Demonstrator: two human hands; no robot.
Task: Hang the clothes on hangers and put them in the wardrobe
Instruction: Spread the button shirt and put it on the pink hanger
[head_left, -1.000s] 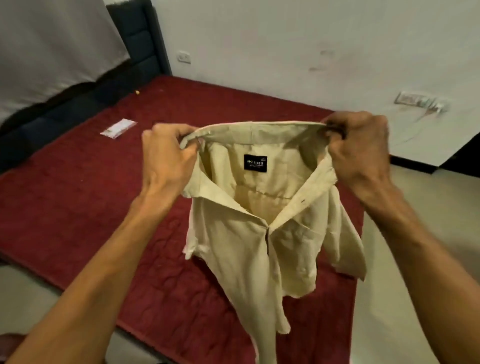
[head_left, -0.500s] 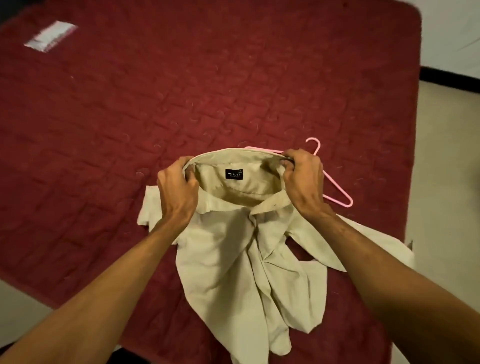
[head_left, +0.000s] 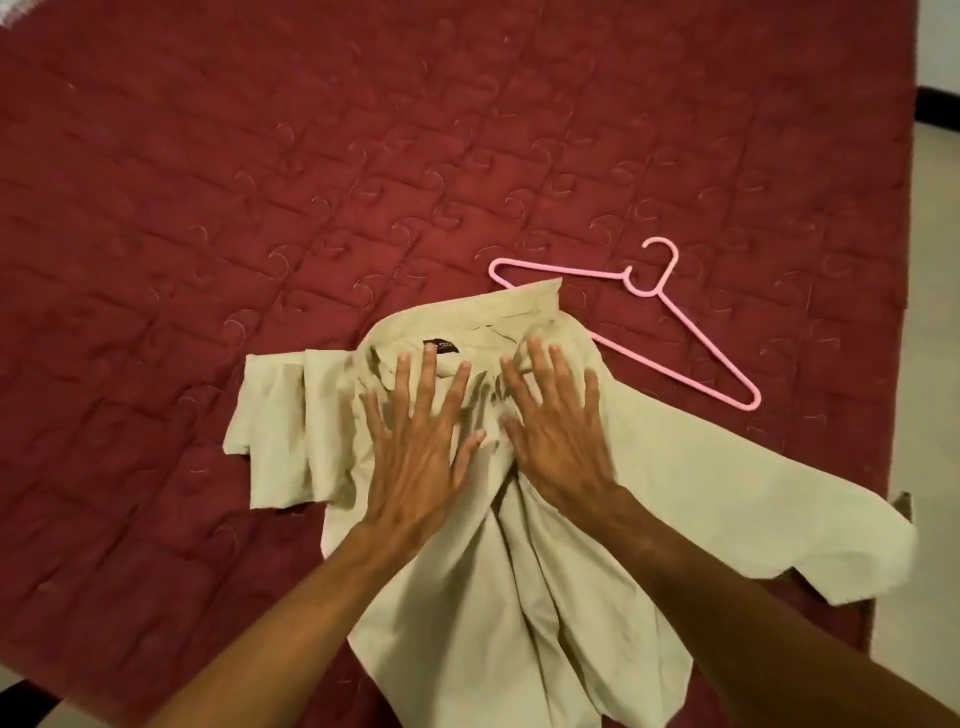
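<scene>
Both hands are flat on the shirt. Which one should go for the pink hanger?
Right. The hanger lies on the bed just right of the collar, nearest the right hand. The left hand would have to cross over it, and can hold the shirt down instead.

beige shirt with black collar label, pink hanger, dark red quilted swirl-stitched bedcover

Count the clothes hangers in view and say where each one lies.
1. The pink hanger lies flat on the red quilted bed cover, just beyond and right of the beige shirt, whose collar overlaps its lower bar. Others could be hidden under the shirt.
</scene>
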